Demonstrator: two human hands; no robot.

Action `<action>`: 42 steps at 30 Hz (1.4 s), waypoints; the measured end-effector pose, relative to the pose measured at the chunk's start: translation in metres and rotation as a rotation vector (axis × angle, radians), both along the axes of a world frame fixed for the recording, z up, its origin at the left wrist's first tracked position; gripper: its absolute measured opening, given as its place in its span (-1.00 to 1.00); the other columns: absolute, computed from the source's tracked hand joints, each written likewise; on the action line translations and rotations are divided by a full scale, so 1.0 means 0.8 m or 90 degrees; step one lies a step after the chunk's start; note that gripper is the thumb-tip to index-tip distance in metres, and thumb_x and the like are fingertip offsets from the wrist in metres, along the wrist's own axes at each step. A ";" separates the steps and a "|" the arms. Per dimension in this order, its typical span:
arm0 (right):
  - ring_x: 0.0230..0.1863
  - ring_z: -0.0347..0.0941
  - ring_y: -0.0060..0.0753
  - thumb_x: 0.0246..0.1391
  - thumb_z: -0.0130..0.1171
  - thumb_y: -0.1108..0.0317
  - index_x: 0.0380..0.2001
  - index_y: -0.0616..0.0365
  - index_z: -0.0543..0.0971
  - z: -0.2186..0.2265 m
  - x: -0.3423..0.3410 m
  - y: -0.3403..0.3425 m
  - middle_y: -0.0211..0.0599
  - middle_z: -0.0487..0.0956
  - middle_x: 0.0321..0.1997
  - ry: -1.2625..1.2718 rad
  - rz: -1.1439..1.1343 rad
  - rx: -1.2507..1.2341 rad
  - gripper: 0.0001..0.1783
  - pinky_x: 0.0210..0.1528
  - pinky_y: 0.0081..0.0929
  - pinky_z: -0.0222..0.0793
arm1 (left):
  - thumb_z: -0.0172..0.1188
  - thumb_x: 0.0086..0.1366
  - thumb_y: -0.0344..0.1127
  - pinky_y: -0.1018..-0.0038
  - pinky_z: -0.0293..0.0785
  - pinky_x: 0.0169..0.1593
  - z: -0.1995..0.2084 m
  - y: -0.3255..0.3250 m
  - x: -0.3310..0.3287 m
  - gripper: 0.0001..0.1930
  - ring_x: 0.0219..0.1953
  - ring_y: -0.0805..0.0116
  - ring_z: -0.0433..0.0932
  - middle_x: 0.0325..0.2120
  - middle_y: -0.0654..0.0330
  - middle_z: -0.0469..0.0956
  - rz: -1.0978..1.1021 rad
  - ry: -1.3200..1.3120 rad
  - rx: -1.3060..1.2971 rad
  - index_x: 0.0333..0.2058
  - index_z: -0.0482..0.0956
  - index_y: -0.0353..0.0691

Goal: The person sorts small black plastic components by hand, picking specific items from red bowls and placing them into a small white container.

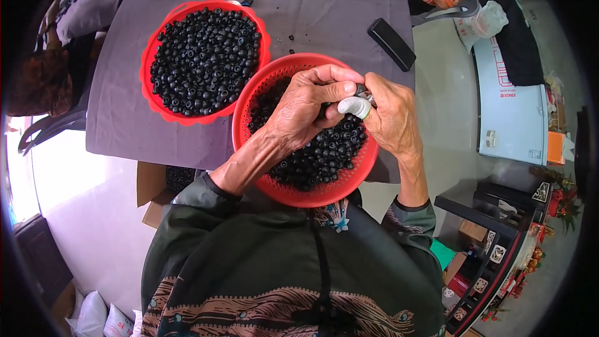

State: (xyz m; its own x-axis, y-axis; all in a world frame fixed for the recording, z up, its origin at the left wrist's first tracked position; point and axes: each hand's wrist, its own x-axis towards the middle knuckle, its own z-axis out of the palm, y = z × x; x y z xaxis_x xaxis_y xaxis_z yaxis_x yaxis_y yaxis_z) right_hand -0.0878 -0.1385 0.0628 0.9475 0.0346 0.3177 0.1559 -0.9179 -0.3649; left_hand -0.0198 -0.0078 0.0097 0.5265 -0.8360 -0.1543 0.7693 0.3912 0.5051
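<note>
— Two hands meet mid-frame: left hand [309, 109] and right hand [390, 115], fingertips pressed together, pinching a small black piece [360, 92] by a white-wrapped finger [355, 107].

— Beneath them?

— Red basket [249, 97] of black beads. Second red basket [150, 65] upper left, touching it; black flat case [391, 43] upper right on the grey table [118, 118].
</note>
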 end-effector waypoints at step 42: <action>-0.64 0.39 -0.14 -0.17 0.23 0.17 -0.59 0.22 0.36 0.001 0.005 -0.004 -0.22 0.42 -0.67 0.014 -0.004 0.063 -0.65 -0.60 -0.35 0.25 | 0.02 0.19 -0.43 0.75 0.12 -0.73 -0.005 0.000 0.001 -0.85 -0.71 0.64 0.20 -0.44 0.13 0.49 -0.038 0.109 -0.099 -0.26 0.46 -0.30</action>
State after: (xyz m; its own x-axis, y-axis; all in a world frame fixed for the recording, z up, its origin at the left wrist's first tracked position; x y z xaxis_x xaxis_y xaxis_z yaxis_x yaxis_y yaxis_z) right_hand -0.0842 -0.1414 0.0637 0.9545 -0.0014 0.2982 0.1414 -0.8782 -0.4569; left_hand -0.0194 -0.0081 0.0054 0.4532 -0.8853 -0.1038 0.8623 0.4059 0.3029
